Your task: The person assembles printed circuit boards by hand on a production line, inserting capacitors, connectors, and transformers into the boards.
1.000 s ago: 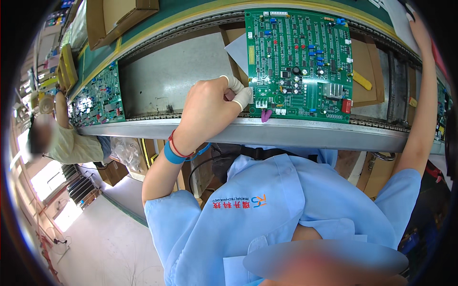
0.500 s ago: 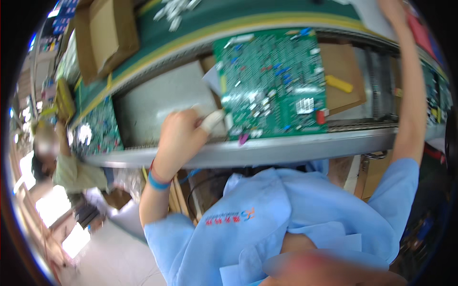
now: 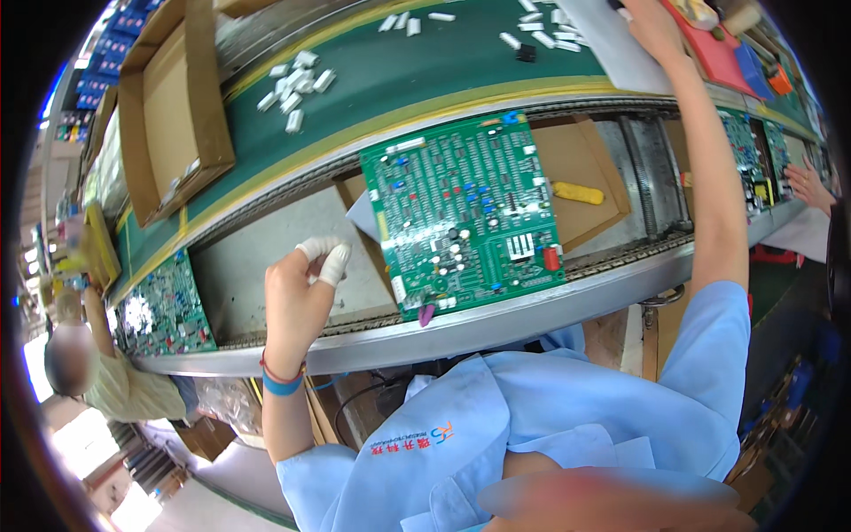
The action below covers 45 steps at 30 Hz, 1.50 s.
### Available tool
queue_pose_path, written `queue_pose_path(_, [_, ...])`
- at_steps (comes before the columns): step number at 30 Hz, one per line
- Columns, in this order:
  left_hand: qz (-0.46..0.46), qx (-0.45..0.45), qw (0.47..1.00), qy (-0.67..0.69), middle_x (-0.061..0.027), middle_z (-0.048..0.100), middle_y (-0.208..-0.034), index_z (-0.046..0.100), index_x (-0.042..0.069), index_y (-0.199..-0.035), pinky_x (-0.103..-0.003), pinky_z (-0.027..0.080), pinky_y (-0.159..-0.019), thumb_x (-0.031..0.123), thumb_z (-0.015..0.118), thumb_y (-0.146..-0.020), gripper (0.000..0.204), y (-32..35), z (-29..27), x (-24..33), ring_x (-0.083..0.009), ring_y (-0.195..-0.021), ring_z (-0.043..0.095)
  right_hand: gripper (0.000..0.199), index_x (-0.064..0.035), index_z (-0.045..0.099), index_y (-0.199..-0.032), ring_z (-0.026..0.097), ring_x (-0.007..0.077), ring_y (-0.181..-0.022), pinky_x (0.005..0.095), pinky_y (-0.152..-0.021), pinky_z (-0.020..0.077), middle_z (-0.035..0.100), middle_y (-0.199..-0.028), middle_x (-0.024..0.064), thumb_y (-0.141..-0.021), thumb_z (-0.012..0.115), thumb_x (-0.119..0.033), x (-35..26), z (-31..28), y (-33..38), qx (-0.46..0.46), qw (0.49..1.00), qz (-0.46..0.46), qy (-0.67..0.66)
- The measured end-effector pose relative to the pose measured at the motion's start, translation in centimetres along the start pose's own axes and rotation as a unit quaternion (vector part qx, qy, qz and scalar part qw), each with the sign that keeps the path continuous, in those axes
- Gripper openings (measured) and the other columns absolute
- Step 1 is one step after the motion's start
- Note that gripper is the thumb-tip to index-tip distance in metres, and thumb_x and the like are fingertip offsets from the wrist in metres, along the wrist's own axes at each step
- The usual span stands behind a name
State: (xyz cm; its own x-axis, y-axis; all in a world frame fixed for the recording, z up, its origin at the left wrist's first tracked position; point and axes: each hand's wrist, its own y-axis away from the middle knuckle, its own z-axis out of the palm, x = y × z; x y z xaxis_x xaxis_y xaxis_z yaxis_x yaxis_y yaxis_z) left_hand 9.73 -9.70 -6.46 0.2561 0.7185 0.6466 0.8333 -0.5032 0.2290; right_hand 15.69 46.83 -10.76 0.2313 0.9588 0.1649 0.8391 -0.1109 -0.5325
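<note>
A large green circuit board (image 3: 461, 213) lies across the conveyor rails in front of me, crowded with small parts, a red block at its lower right corner and a purple piece at its lower left. My left hand (image 3: 297, 297) is raised just left of the board, not touching it. White coverings wrap its thumb and a finger, which are pinched together; whatever is between them is too small to make out. Stretched far to the upper right, my right hand (image 3: 654, 34) is over a white sheet (image 3: 612, 53). Its fingers curl beside something dark at the picture's edge, partly cut off.
White connectors (image 3: 297, 84) lie scattered on the green bench, beside a cardboard box (image 3: 173, 115). A yellow-handled tool (image 3: 578, 192) rests on cardboard between the rails. More boards (image 3: 164, 306) stand on the line at both sides. A co-worker (image 3: 115, 372) sits left; another person's hand (image 3: 811, 186) shows right.
My left hand has come away from the board's left edge, its fingers now raised. My right hand stays stretched to the upper right. The whole view has shifted, showing more of the bench.
</note>
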Motion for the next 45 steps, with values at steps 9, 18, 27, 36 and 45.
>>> queue_pose_path(9, [0.059, 0.073, 0.994, 0.064, -0.0074, 0.068, -0.071, 0.071, -0.002, -0.097, -0.024, 0.047, -0.060, 0.013, 0.069, -0.089, 0.017, -1.8, -1.7, -0.9, -0.0078, -0.063, 0.060, 0.029, -0.0043, 0.057, -0.113, 0.057, 0.0361, -0.109, 0.0421, -0.090, 0.0476, 0.060, -0.117, 0.0170, -0.085, 0.059, -0.010, 5.1, 1.7, -0.6, -0.116, 0.990, -0.047, 0.067])
queue_pose_path(18, [0.130, 0.249, 0.960, -0.004, -0.0103, 0.070, -0.078, 0.072, 0.002, -0.096, -0.026, 0.049, -0.063, 0.017, 0.070, -0.087, 0.018, -3.5, -5.8, -3.5, -0.0133, -0.066, 0.064, 0.039, -0.0055, 0.052, -0.120, 0.056, 0.0386, -0.113, 0.0442, -0.095, 0.0464, 0.061, -0.118, 0.0181, -0.081, 0.059, -0.002, 3.6, 2.3, -1.3, -0.048, 0.995, -0.081, 0.037])
queue_pose_path(27, [-0.109, 0.204, 0.908, -0.349, -0.0088, 0.071, -0.103, 0.074, 0.017, -0.099, -0.038, 0.050, -0.085, 0.035, 0.063, -0.079, 0.030, -14.4, -19.3, -12.0, -0.0317, -0.100, 0.066, 0.042, -0.0172, 0.058, -0.129, 0.058, 0.0200, -0.081, 0.0286, -0.077, 0.0475, 0.064, -0.101, 0.0101, -0.089, 0.063, -0.009, -4.8, -3.6, -1.1, -0.044, 0.987, 0.097, -0.117])
queue_pose_path(36, [-0.031, -0.104, 0.956, -0.273, -0.0113, 0.070, -0.094, 0.070, 0.002, -0.110, -0.030, 0.051, -0.076, 0.001, 0.054, -0.074, 0.039, -21.3, -20.9, -11.0, -0.0162, -0.082, 0.064, 0.032, -0.0106, 0.065, -0.120, 0.055, 0.0095, -0.082, 0.0235, -0.076, 0.0456, 0.065, -0.105, 0.0002, -0.088, 0.067, -0.011, -18.4, -12.0, 1.8, -0.044, 0.892, 0.059, -0.446])
queue_pose_path(45, [-0.004, -0.059, 0.956, -0.287, -0.0063, 0.063, -0.080, 0.067, -0.003, -0.104, -0.029, 0.044, -0.061, -0.002, 0.049, -0.077, 0.033, -22.6, -20.5, -13.7, -0.0125, -0.069, 0.056, 0.034, -0.0095, 0.063, -0.108, 0.060, 0.0225, -0.070, 0.0325, -0.059, 0.0470, 0.061, -0.087, 0.0077, -0.075, 0.072, -0.006, -31.0, -15.8, 5.5, -0.160, 0.867, -0.088, -0.463])
